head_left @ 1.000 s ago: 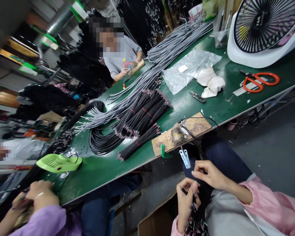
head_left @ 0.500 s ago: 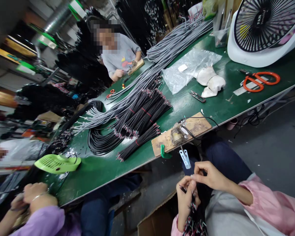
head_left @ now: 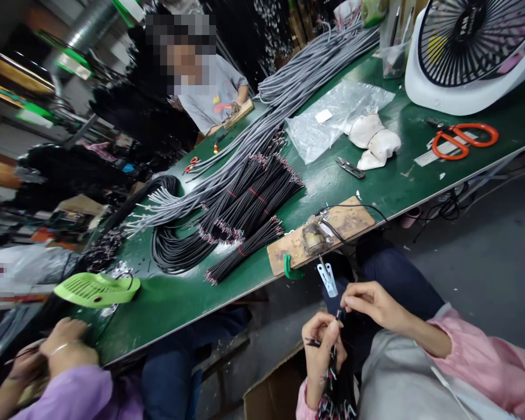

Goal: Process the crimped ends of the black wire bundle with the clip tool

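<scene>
My left hand (head_left: 321, 353) grips a bundle of black cables (head_left: 339, 388) over my lap, their red and white stripped ends fanning out below the fist. My right hand (head_left: 370, 303) pinches the tip of one black cable just above the left hand's fingers. Both hands sit below the edge of the green table (head_left: 376, 192), under a wooden board (head_left: 347, 224) with a small metal tool (head_left: 312, 238) clamped to it and a white clip (head_left: 327, 277) hanging from it.
Black cable bundles (head_left: 245, 216) and grey cables (head_left: 289, 99) lie across the table, beside a plastic bag (head_left: 332, 116), snips (head_left: 350, 169), orange scissors (head_left: 461, 140) and a white fan (head_left: 472, 52). A green fan cover (head_left: 96, 289) lies left. A co-worker's hands (head_left: 56, 353) are at lower left; another person (head_left: 205, 87) sits opposite. A cardboard box (head_left: 273, 394) is below.
My right hand has drawn one cable tip up from the bundle, and my left hand has shifted slightly left. The view has drifted a little to the right.
</scene>
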Available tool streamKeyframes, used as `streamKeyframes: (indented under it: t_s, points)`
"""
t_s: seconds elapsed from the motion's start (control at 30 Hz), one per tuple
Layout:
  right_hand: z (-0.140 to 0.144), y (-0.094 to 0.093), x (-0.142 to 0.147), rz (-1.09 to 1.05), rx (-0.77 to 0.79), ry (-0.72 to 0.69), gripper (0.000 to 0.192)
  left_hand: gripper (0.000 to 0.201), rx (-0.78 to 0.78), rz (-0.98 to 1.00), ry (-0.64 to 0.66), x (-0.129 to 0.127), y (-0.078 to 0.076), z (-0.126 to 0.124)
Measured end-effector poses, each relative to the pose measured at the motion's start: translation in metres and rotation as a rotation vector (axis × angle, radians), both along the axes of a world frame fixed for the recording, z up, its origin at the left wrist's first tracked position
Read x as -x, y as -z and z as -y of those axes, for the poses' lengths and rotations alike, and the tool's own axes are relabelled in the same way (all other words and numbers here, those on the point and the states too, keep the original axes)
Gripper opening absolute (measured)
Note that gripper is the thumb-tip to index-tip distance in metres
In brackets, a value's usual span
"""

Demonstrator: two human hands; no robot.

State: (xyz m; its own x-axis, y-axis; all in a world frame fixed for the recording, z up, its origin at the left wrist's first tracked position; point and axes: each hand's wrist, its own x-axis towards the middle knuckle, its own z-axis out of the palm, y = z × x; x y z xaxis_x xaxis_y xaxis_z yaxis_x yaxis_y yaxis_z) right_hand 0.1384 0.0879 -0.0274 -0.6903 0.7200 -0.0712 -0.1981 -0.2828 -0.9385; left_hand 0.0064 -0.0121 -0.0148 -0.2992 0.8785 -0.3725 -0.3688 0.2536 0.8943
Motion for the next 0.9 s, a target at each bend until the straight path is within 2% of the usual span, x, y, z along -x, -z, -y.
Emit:
streamKeyframes:
  t_s: [0.2, 0.37, 0.67, 0.77, 0.9]
  points:
    - [0.002, -0.01, -0.001, 0.076, -0.268, 0.024, 0.018, 0.026, -0.016, -0.006, 0.039, -0.002, -0.001, -0.003]
    - [0.003, -0.013, 0.0, 0.1, -0.388, 0.081, 0.017, 0.026, 0.005, -0.021, 0.03, -0.004, -0.002, -0.004]
    - [0.004, -0.009, -0.002, 0.125, -0.601, 0.168, 0.014, 0.027, 0.01, -0.063, 0.013, -0.006, 0.005, -0.006]
    - [0.003, -0.011, -0.002, 0.16, -0.563, 0.135, 0.013, 0.027, 0.012, -0.081, -0.009, -0.006, 0.01, -0.005]
    - [0.005, -0.01, 0.002, 0.148, -0.32, 0.057, 0.014, 0.027, 0.001, -0.061, -0.018, -0.005, 0.016, -0.005]
